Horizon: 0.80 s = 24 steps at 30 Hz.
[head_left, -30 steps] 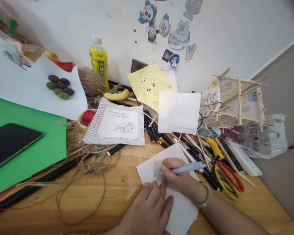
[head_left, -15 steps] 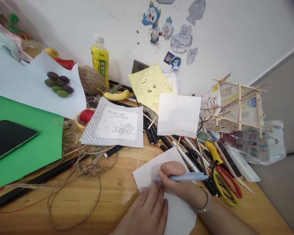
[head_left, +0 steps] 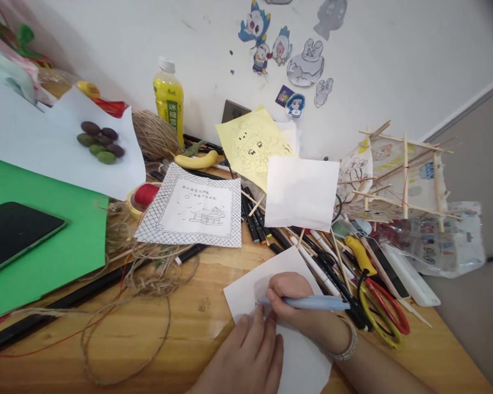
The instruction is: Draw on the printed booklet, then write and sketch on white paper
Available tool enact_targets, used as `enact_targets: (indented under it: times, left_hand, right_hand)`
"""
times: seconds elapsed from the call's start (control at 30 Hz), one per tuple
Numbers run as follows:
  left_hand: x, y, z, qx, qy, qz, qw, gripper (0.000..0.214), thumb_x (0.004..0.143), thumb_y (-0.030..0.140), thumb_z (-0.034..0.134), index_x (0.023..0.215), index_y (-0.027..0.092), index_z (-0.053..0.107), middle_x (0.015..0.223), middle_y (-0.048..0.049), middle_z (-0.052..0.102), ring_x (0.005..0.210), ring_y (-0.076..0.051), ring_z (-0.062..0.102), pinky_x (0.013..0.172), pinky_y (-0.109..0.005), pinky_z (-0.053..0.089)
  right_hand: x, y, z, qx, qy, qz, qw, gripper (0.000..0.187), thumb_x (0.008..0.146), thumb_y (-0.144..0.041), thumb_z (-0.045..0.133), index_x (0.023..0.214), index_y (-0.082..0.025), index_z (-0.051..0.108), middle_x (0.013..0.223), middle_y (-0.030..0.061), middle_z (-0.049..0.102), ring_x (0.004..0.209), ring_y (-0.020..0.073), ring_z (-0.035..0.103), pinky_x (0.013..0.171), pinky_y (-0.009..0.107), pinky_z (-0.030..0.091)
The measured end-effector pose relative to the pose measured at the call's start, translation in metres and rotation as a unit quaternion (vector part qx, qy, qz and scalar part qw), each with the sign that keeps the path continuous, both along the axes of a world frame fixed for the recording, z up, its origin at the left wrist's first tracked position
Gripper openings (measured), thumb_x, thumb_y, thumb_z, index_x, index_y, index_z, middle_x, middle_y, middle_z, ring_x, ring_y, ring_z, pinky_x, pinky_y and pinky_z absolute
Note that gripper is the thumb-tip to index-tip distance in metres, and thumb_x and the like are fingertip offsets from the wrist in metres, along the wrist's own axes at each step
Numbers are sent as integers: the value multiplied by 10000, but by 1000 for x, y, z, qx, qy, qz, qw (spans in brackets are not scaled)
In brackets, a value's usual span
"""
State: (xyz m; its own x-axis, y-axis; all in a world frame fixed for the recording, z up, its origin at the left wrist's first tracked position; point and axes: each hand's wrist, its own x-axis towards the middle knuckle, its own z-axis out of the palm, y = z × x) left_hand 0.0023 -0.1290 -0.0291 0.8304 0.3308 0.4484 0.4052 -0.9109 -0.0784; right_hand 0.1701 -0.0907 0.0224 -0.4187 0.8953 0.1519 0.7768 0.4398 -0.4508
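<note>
A light blue pen [head_left: 316, 302] is gripped in my right hand [head_left: 293, 295], its tip down on a sheet of white paper [head_left: 299, 358]. A small dark mark shows by the tip; the rest of the mark is hidden by my fingers. My left hand [head_left: 246, 353] lies flat on the same sheet, fingers stretched out, just left of and below the pen. Beyond the sheet lie a drawing of a pavilion with a cross-hatched border [head_left: 197, 205], a yellow paper with a cartoon figure [head_left: 254, 145] and a blank white square [head_left: 302, 191].
Markers [head_left: 324, 271] and scissors [head_left: 382, 312] crowd the right side. Behind them stands a stick frame [head_left: 405, 175]. A loose twine tangle [head_left: 156, 273], green card [head_left: 78, 235] and phone [head_left: 18, 232] lie left. A yellow drink bottle [head_left: 168, 101] stands by the wall.
Both hands keep nearly the same place on the paper. The pen's back end has dipped slightly, and the whole view has shifted a little.
</note>
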Motion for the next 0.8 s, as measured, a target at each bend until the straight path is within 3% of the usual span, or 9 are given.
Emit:
enact_targets:
  times: [0.27,0.5,0.8]
  left_hand:
    - [3,-1,-9,-3,6,-3,1000,284,953,273,464,1149,127,607,1182,-159,658,1057,-313,614,870,-412,374]
    - [5,-3,-20,1,-11,-1,1000,409,932,423,476,1172,112,587,1213,-186,633,1093,-358,585,880,-448,369]
    - [6,-6,-29,-16,18,-7,1000,442,929,416,496,1246,114,558,1280,-208,583,1138,-365,552,912,-466,364]
  right_hand:
    - [1,1,-1,-14,9,-3,1000,320,814,-144,386,564,-230,206,506,-49,329,480,113,351,485,274,283]
    - [2,1,-4,-8,27,5,1000,297,817,-167,364,559,-223,229,506,-46,349,485,107,361,498,263,289]
    - [2,1,-4,-22,11,-13,1000,304,800,-183,387,552,-221,215,497,-46,333,472,105,344,493,262,278]
